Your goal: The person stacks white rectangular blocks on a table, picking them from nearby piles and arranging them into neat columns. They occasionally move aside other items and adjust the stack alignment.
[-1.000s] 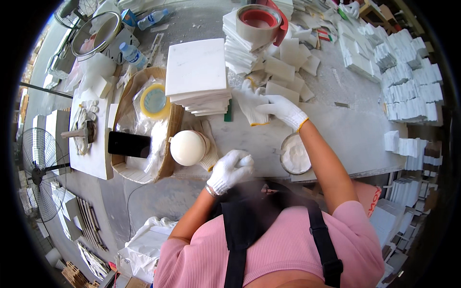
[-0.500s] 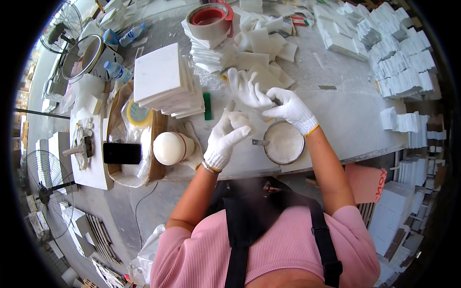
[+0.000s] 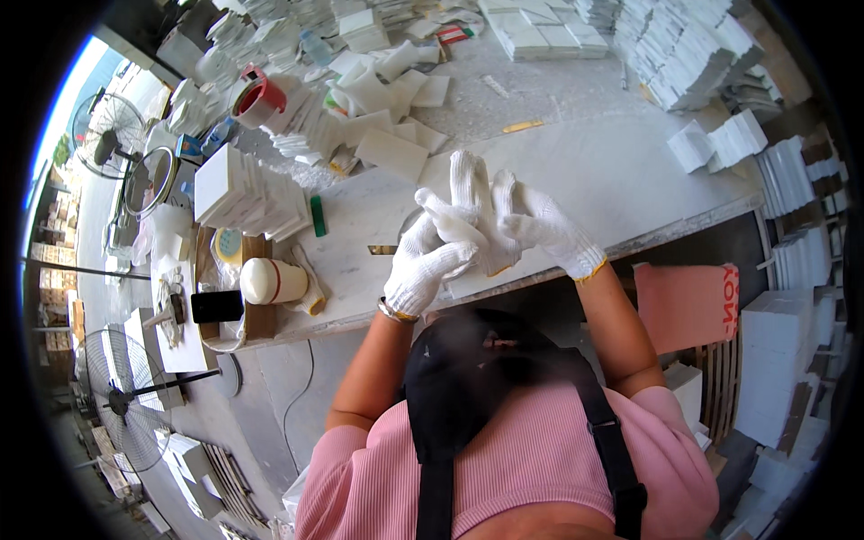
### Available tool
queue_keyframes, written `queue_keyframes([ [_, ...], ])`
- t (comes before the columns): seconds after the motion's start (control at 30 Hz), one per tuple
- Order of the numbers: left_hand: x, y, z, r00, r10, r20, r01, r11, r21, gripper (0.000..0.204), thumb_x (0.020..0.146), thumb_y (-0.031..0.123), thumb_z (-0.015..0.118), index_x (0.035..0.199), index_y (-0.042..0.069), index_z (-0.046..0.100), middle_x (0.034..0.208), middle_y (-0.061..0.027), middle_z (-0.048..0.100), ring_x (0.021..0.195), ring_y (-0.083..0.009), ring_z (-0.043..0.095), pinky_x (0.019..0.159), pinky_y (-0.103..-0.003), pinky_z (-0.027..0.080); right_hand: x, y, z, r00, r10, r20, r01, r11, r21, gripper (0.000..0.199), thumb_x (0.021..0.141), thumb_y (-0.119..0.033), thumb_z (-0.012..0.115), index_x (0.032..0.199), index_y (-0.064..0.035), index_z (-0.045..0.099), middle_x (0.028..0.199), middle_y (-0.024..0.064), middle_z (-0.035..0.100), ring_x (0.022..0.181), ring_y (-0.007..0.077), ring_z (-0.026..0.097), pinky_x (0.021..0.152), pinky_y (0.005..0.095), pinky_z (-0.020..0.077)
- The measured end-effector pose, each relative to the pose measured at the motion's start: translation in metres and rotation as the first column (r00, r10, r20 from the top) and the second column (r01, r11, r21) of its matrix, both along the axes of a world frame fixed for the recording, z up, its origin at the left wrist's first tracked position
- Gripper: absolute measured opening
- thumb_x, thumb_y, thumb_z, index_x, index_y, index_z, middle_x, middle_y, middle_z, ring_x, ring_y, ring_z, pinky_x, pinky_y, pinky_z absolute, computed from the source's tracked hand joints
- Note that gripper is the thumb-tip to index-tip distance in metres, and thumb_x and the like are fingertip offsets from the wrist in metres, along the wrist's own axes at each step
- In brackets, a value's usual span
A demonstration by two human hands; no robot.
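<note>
White knit gloves with yellow-edged cuffs cover both my hands. Between them is a loose white glove (image 3: pixel 470 193), its limp fingers pointing away from me and its cuff toward me. My right hand (image 3: pixel 546 232) pinches it from the right side. My left hand (image 3: pixel 428 264) closes on its left side, thumb lying across it; the overlap partly hides those fingers. Behind my hands, a round metal pan (image 3: pixel 408 221) is mostly covered, with its rim and flat tab showing on the left.
To the left stand a white canister (image 3: pixel 274 281), a black phone (image 3: pixel 216 306), a cardboard box (image 3: pixel 261 321) and stacked white tiles (image 3: pixel 236 191). A green block (image 3: pixel 318 216) lies near them. Farther off are a tape roll (image 3: pixel 259 101), loose tiles (image 3: pixel 393 155) and a yellow strip (image 3: pixel 523 126).
My head view has turned, shifting the table leftward. The loose glove has come down between my hands, and my left hand, apart from it before, now meets it. The pan has become mostly hidden.
</note>
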State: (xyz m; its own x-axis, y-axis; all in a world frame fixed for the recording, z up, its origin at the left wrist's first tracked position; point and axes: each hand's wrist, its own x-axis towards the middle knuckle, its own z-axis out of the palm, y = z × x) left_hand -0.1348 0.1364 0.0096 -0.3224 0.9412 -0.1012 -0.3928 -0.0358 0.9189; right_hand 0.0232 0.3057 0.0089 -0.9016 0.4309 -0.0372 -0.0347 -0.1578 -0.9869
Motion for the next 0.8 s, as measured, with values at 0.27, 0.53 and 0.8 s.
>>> queue_keyframes([
  [0.27,0.1,0.069,-0.002,0.993,-0.118,-0.009,0.118,0.992,-0.035,0.043,0.083,0.012,0.074,0.122,0.0,0.06,0.106,-0.005,0.066,0.097,-0.0153,0.062,0.089,-0.031,0.049,0.124,0.025,-0.008,0.844,-0.537,-0.009,0.481,0.764,-0.429,0.022,0.094,-0.02,0.068,0.107,-0.0017,0.068,0.094,0.0006,0.066,0.085,0.008,0.061,0.075,0.0227,0.0477],
  [0.53,0.12,0.132,-0.017,0.917,-0.34,0.21,0.36,0.93,-0.066,0.037,0.087,0.006,0.069,0.121,-0.002,0.058,0.102,-0.0015,0.061,0.092,-0.0098,0.057,0.085,-0.025,0.048,0.171,0.044,-0.026,0.675,-0.735,0.068,0.609,0.503,-0.613,0.046,0.098,-0.044,0.062,0.121,-0.0039,0.062,0.094,0.0026,0.067,0.078,0.0083,0.06,0.067,0.024,0.0469],
  [0.8,0.131,0.173,-0.002,0.83,-0.489,-0.268,0.459,0.872,-0.169,0.043,0.082,0.014,0.073,0.121,-0.001,0.061,0.105,-0.0026,0.064,0.098,-0.0117,0.058,0.093,-0.028,0.046,0.201,0.067,-0.03,0.505,-0.861,0.068,0.737,0.389,-0.553,0.044,0.099,-0.042,0.06,0.124,-0.0058,0.059,0.103,0.0021,0.062,0.089,0.0101,0.058,0.074,0.0258,0.0466],
])
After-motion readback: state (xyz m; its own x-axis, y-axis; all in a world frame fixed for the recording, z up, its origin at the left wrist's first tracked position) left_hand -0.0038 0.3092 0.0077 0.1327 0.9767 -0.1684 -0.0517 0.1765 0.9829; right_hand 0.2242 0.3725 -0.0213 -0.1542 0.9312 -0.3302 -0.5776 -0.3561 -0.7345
